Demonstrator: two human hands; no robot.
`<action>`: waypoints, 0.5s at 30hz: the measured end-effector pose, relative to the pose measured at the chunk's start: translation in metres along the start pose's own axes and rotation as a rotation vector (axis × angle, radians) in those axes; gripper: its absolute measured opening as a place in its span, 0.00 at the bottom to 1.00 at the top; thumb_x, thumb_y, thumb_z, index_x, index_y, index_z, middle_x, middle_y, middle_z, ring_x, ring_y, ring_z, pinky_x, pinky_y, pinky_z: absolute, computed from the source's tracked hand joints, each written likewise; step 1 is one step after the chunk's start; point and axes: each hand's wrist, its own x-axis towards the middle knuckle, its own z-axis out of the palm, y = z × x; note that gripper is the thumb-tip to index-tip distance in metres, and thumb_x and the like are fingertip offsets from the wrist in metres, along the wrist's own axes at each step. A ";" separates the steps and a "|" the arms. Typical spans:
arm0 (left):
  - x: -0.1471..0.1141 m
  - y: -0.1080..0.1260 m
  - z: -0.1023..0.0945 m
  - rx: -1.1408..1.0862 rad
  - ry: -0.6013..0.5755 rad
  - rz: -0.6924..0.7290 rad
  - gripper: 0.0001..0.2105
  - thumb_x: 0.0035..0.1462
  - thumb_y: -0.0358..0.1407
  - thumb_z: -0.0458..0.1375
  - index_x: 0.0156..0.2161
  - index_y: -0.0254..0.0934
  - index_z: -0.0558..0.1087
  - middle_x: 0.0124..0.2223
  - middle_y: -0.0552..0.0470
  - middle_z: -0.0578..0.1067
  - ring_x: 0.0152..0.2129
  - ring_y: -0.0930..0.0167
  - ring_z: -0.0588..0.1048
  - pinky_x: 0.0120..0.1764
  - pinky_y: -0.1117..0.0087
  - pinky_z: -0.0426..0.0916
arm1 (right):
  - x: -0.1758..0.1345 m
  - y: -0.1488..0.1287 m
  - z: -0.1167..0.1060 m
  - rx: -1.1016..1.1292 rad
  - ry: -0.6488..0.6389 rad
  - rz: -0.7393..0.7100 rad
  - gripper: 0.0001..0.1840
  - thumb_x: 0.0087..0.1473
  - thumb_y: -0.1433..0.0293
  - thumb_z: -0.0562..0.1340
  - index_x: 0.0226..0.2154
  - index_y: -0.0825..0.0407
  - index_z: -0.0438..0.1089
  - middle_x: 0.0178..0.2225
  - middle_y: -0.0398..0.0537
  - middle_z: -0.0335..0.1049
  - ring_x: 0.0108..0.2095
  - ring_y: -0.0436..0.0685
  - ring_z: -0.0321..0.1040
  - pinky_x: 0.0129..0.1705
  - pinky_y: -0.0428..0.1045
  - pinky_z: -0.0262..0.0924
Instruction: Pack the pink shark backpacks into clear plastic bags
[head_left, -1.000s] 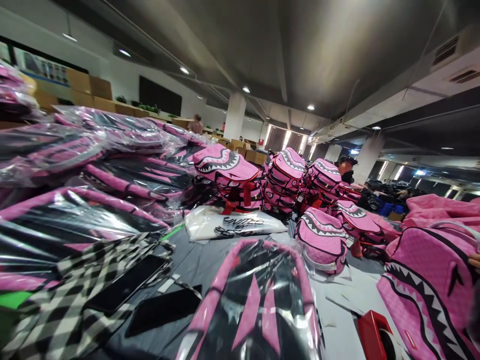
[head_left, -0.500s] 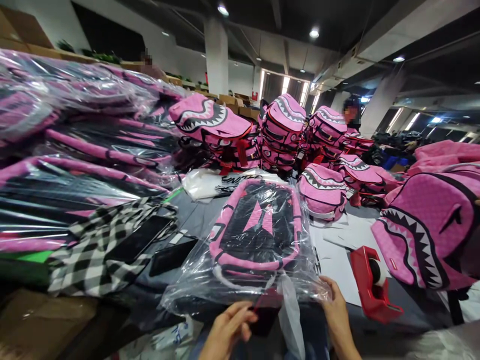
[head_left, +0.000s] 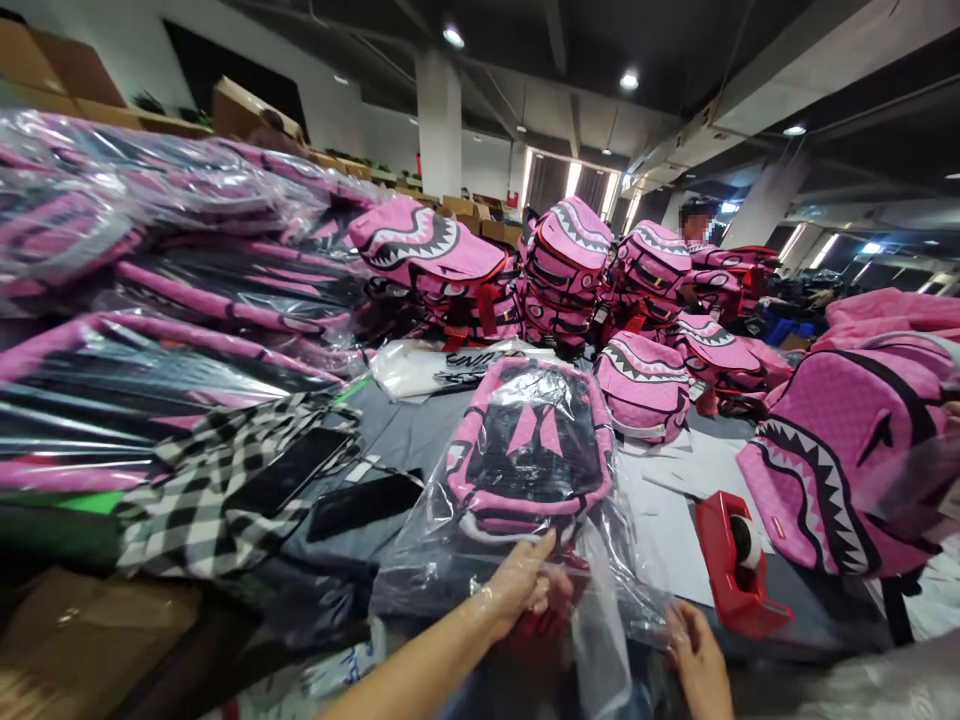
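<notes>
A pink and black backpack [head_left: 544,455] lies on the table, back panel up, in a clear plastic bag [head_left: 427,570] whose loose end faces me. My left hand [head_left: 525,590] reaches in at that loose end, below the backpack's lower edge, fingers curled. Something dark red shows beside and under those fingers; what they grip is unclear. At the bag's right corner, my right hand [head_left: 697,645] pinches the plastic edge. A whitish strip [head_left: 600,625] hangs down between my hands.
A red tape dispenser [head_left: 739,565] stands on the right, near white paper [head_left: 667,530] and a pink shark-mouth backpack [head_left: 832,470]. Bagged backpacks [head_left: 172,370] are piled left, beside a checkered cloth [head_left: 202,490]. Stacks of pink bags [head_left: 566,250] stand behind; a person [head_left: 697,218] is farther off.
My left hand has moved forward and right, over the loose plastic to the backpack's lower edge. My right hand has shifted slightly right and nearer me, with the bag's corner.
</notes>
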 end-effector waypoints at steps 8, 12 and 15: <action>-0.004 -0.063 -0.020 0.835 0.300 0.353 0.15 0.47 0.46 0.68 0.39 0.41 0.80 0.45 0.45 0.81 0.49 0.52 0.74 0.54 0.55 0.66 | -0.046 -0.013 0.033 -0.531 0.014 -0.602 0.28 0.57 0.46 0.62 0.50 0.49 0.73 0.47 0.58 0.76 0.47 0.68 0.74 0.48 0.59 0.71; 0.008 -0.079 -0.001 0.555 0.216 0.420 0.18 0.50 0.48 0.67 0.43 0.39 0.78 0.41 0.45 0.81 0.42 0.56 0.77 0.49 0.57 0.70 | -0.015 -0.035 0.072 -0.728 0.150 -0.728 0.24 0.66 0.65 0.53 0.60 0.54 0.66 0.51 0.64 0.74 0.47 0.68 0.75 0.46 0.60 0.71; 0.011 -0.085 0.009 0.359 0.039 0.345 0.21 0.54 0.50 0.64 0.47 0.37 0.76 0.35 0.48 0.79 0.33 0.62 0.78 0.38 0.64 0.73 | 0.000 -0.037 0.069 -0.735 0.077 -0.767 0.20 0.66 0.71 0.50 0.51 0.53 0.74 0.36 0.56 0.80 0.32 0.60 0.78 0.34 0.51 0.70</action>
